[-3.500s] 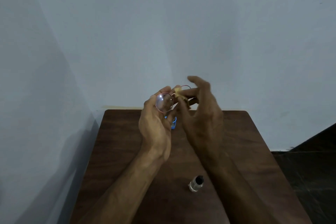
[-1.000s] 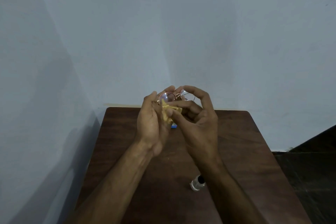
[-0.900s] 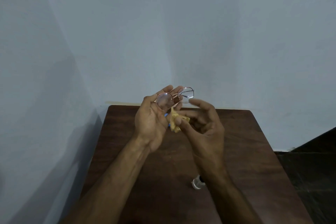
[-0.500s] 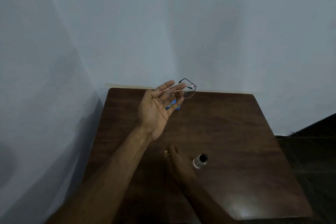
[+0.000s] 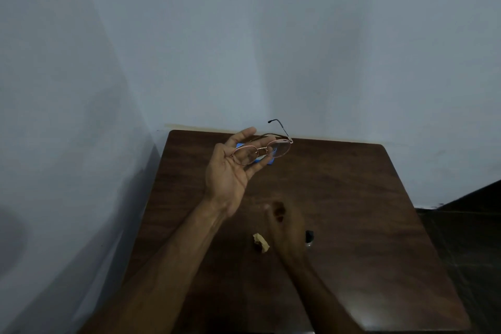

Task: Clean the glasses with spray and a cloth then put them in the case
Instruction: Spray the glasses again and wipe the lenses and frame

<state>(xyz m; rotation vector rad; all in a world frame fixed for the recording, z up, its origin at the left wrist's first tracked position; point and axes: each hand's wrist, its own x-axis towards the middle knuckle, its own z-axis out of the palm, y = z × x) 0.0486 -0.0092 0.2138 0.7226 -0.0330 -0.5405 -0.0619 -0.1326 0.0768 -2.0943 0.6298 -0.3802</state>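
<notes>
My left hand (image 5: 230, 171) is raised palm-up over the far left of the table and holds the thin rose-gold glasses (image 5: 279, 148) by the left lens, one temple sticking up. A blue case (image 5: 269, 162) on the table is mostly hidden behind that hand. The crumpled yellow cloth (image 5: 261, 243) lies loose on the table. My right hand (image 5: 286, 225), motion-blurred, hovers just right of the cloth with nothing in it. It covers most of the small spray bottle (image 5: 309, 236), whose dark cap shows.
The dark wooden table (image 5: 366, 211) stands in a corner, with pale walls close on the left and behind. A dark floor drops away to the right of the table edge.
My right hand left the glasses, came down and dropped the cloth on the table beside the spray bottle. My left hand keeps the glasses raised.
</notes>
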